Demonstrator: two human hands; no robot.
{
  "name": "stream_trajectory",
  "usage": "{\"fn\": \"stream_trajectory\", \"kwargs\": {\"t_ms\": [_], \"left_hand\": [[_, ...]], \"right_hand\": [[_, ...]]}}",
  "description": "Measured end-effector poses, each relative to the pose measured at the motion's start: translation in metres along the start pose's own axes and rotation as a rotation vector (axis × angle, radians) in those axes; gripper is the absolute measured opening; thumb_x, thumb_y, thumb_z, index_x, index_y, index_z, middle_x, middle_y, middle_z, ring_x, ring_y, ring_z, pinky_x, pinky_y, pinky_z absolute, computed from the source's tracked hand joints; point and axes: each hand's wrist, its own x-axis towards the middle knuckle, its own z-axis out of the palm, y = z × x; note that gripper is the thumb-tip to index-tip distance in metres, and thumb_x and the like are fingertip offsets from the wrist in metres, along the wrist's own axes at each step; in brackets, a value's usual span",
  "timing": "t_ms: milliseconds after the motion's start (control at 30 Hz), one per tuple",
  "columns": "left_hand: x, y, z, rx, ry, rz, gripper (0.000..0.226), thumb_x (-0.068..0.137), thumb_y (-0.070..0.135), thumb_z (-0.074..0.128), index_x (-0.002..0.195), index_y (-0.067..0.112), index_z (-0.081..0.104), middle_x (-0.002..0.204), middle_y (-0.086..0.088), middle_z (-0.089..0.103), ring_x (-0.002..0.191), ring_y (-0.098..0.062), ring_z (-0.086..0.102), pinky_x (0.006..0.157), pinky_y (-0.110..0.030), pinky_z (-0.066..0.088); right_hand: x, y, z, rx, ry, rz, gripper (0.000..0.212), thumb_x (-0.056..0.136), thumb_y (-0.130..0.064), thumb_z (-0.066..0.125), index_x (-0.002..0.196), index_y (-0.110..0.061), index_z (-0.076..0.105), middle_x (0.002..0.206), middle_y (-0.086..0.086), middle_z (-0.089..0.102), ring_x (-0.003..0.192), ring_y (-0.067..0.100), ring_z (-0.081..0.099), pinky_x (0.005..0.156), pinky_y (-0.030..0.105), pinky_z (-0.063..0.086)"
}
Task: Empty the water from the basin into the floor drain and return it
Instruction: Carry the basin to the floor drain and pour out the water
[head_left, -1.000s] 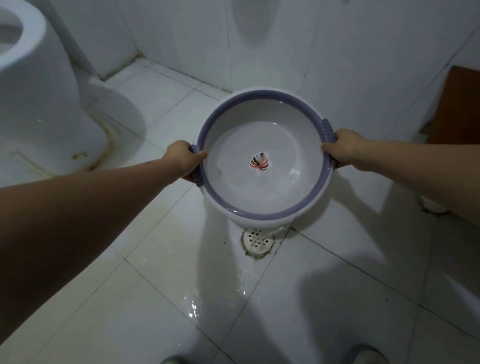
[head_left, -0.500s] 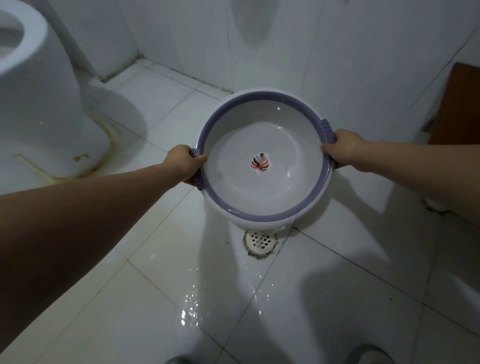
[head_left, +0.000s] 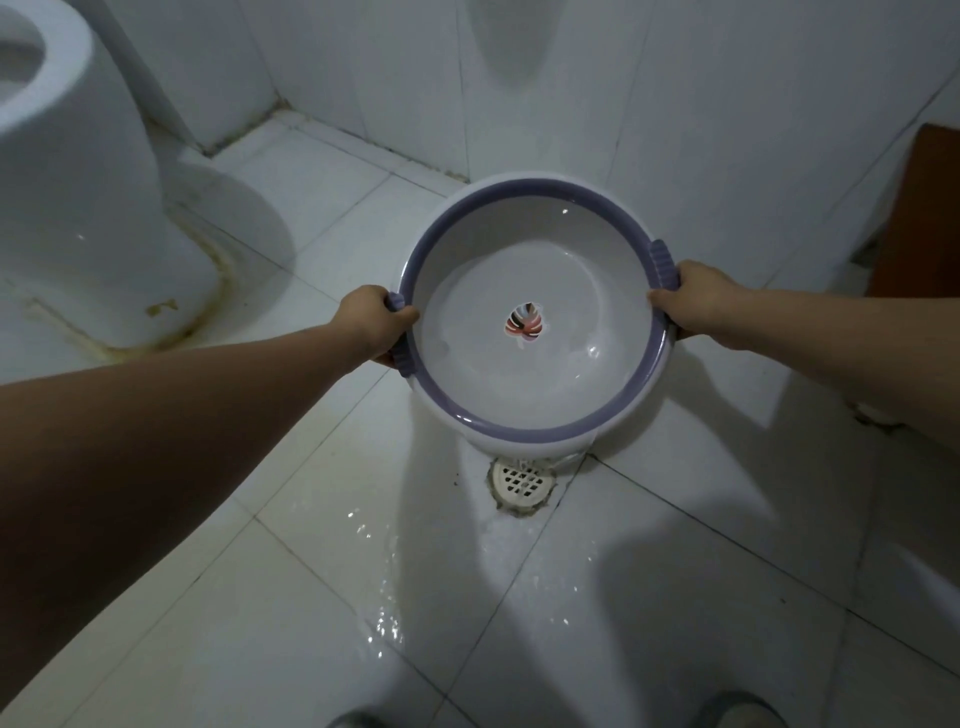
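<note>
A round white basin (head_left: 535, 426) with a purple rim and a leaf print at its bottom is held in the air, tilted toward me. My left hand (head_left: 371, 327) grips its left purple handle and my right hand (head_left: 698, 304) grips the right one. A thin film of water lies in the basin's near part, and a trickle runs off the near rim. Directly below that rim is the round white floor drain (head_left: 522, 480), its far edge hidden by the basin. The tiles in front of the drain glisten with water.
A white toilet (head_left: 78, 182) stands at the left, with stained sealant round its base. White tiled walls close the back. A brown wooden panel (head_left: 919, 218) is at the right edge. My feet show at the bottom edge.
The basin has stayed over the drain in both hands, tilting slightly more toward me. The wet patch on the tiles in front of the drain has spread.
</note>
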Motion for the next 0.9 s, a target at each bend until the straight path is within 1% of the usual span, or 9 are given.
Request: {"fn": "stream_trajectory", "kwargs": {"t_ms": [67, 167, 200, 267, 300, 400, 500, 667, 900], "left_hand": [[0.0005, -0.0003, 0.0008, 0.004, 0.003, 0.004, 0.018, 0.096, 0.024, 0.056, 0.099, 0.007, 0.058, 0.081, -0.013, 0.066, 0.057, -0.024, 0.068, 0.033, -0.021, 0.048], [0.0006, -0.0008, 0.0019, 0.001, -0.001, 0.008, 0.018, 0.096, 0.023, 0.055, 0.1, 0.006, 0.057, 0.079, -0.012, 0.065, 0.057, -0.025, 0.068, 0.033, -0.021, 0.048], [0.0005, -0.0008, 0.0022, -0.001, -0.004, 0.009, 0.017, 0.096, 0.022, 0.055, 0.1, 0.005, 0.057, 0.079, -0.013, 0.065, 0.058, -0.026, 0.068, 0.033, -0.022, 0.048], [0.0, -0.0007, 0.0024, -0.008, -0.013, 0.007, 0.016, 0.096, 0.022, 0.055, 0.099, 0.006, 0.057, 0.082, -0.015, 0.065, 0.062, -0.029, 0.069, 0.036, -0.025, 0.052], [-0.0007, -0.0006, 0.0024, -0.01, -0.017, 0.004, 0.016, 0.095, 0.022, 0.055, 0.099, 0.006, 0.057, 0.083, -0.016, 0.066, 0.065, -0.03, 0.069, 0.038, -0.027, 0.054], [-0.0013, -0.0005, 0.0032, -0.004, -0.018, 0.0, 0.017, 0.096, 0.022, 0.055, 0.099, 0.006, 0.057, 0.084, -0.015, 0.066, 0.066, -0.03, 0.07, 0.04, -0.028, 0.055], [-0.0013, -0.0016, 0.0044, 0.004, -0.017, 0.005, 0.017, 0.096, 0.023, 0.055, 0.099, 0.006, 0.057, 0.082, -0.014, 0.065, 0.064, -0.027, 0.069, 0.036, -0.024, 0.052], [0.0006, -0.0023, 0.0031, 0.011, -0.006, 0.018, 0.018, 0.095, 0.023, 0.056, 0.101, 0.006, 0.057, 0.086, -0.014, 0.066, 0.066, -0.027, 0.069, 0.037, -0.024, 0.052], [0.0022, -0.0007, 0.0029, 0.036, 0.004, 0.03, 0.021, 0.096, 0.026, 0.055, 0.103, 0.007, 0.058, 0.089, -0.014, 0.067, 0.066, -0.025, 0.068, 0.036, -0.023, 0.05]], "right_hand": [[-0.0002, 0.0002, 0.0004, -0.001, -0.002, -0.005, 0.008, 0.093, -0.014, 0.049, 0.099, -0.01, 0.05, 0.082, 0.011, 0.058, 0.07, 0.026, 0.061, 0.061, 0.034, 0.055], [-0.0012, 0.0016, 0.0013, -0.021, 0.005, -0.001, 0.01, 0.093, -0.014, 0.05, 0.102, -0.009, 0.05, 0.091, 0.017, 0.059, 0.081, 0.032, 0.062, 0.075, 0.044, 0.058], [-0.0016, 0.0024, 0.0019, -0.023, 0.008, -0.001, 0.011, 0.093, -0.014, 0.05, 0.102, -0.009, 0.05, 0.092, 0.017, 0.059, 0.08, 0.032, 0.062, 0.072, 0.043, 0.058], [-0.0025, 0.0037, 0.0033, -0.019, 0.014, 0.001, 0.01, 0.093, -0.014, 0.051, 0.1, -0.007, 0.051, 0.088, 0.014, 0.058, 0.072, 0.028, 0.06, 0.061, 0.035, 0.055], [-0.0026, 0.0038, 0.004, -0.023, 0.016, 0.003, 0.01, 0.093, -0.015, 0.051, 0.098, -0.007, 0.051, 0.086, 0.014, 0.057, 0.071, 0.027, 0.06, 0.059, 0.034, 0.054], [-0.0028, 0.0043, 0.0048, -0.032, 0.009, 0.011, 0.011, 0.093, -0.016, 0.051, 0.098, -0.006, 0.052, 0.089, 0.017, 0.058, 0.077, 0.032, 0.061, 0.069, 0.039, 0.056], [-0.0033, 0.0048, 0.0052, -0.029, -0.003, 0.017, 0.011, 0.093, -0.016, 0.051, 0.098, -0.006, 0.053, 0.09, 0.018, 0.059, 0.078, 0.033, 0.061, 0.069, 0.039, 0.056], [-0.004, 0.0048, 0.0054, -0.046, -0.001, 0.013, 0.012, 0.093, -0.016, 0.051, 0.098, -0.005, 0.053, 0.091, 0.02, 0.059, 0.079, 0.033, 0.062, 0.071, 0.04, 0.057], [-0.0053, 0.0036, 0.0054, -0.039, -0.016, 0.025, 0.015, 0.094, -0.015, 0.05, 0.105, -0.005, 0.052, 0.1, 0.023, 0.061, 0.093, 0.039, 0.065, 0.08, 0.048, 0.057]]}}
